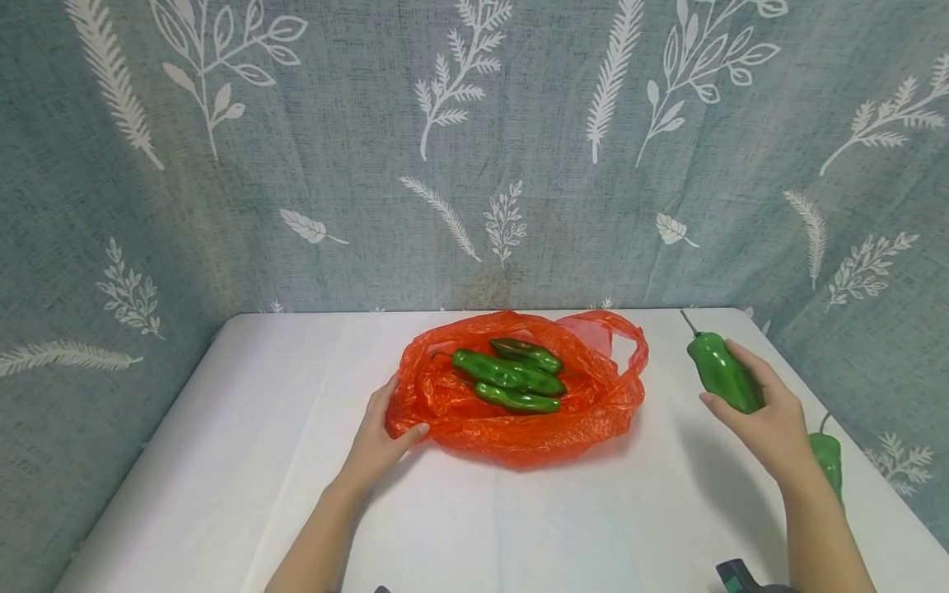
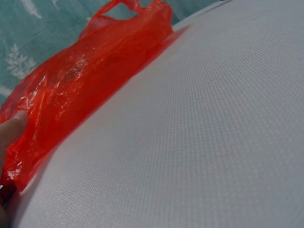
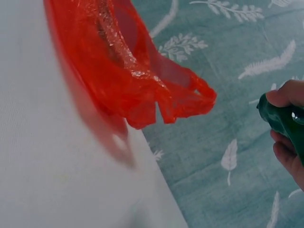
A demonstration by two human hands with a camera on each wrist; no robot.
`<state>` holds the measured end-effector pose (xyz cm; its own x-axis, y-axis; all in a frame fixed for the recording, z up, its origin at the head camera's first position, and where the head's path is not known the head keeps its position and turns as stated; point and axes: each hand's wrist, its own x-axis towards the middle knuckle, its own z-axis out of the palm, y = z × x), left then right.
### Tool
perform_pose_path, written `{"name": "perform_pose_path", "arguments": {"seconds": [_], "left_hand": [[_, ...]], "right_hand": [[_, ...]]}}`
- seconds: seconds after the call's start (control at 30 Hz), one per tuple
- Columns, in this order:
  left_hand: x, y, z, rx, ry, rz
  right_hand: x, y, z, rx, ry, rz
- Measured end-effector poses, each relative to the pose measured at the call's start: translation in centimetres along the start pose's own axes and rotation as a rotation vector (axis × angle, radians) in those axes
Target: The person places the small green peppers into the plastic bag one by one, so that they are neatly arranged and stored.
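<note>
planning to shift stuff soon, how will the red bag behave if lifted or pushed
The red bag will probably flop, since its thin plastic looks creased. Lifted by the handle at one end, it may tip; the green peppers would likely shift, lying loose inside.

Left hand (image 1: 385, 432) and right hand (image 1: 767, 403): bare, fingers slender. Left forearm (image 1: 319, 527) and right forearm (image 1: 819, 527): bare to the lower frame edge, narrowing toward the wrist. Beside the right forearm, head view: dark device (image 1: 732, 574), blocky, corners slightly rounded, teal-green face; dark curved part (image 1: 778, 588) adjoining, mostly cut off. Near the left forearm: dark rounded tip (image 1: 381, 589), too little visible to identify.
</note>
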<state>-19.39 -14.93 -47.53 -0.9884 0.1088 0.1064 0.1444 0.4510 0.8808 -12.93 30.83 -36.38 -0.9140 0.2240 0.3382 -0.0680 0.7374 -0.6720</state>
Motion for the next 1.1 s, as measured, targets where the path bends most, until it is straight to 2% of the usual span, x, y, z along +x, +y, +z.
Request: {"name": "perform_pose_path", "arguments": {"seconds": [0.3,0.67,1.1], "left_hand": [[0.0,0.0,-0.1,-0.006,0.006,0.016],[0.0,-0.1,0.0,-0.015,0.009,0.030],[0.1,-0.3,0.1,-0.003,0.004,0.017]], "right_hand": [[0.3,-1.2,0.2,0.016,-0.010,-0.062],[0.5,-2.3,1.5,0.068,-0.068,-0.161],[1.2,-3.3,3.5,0.152,-0.162,-0.226]]}}
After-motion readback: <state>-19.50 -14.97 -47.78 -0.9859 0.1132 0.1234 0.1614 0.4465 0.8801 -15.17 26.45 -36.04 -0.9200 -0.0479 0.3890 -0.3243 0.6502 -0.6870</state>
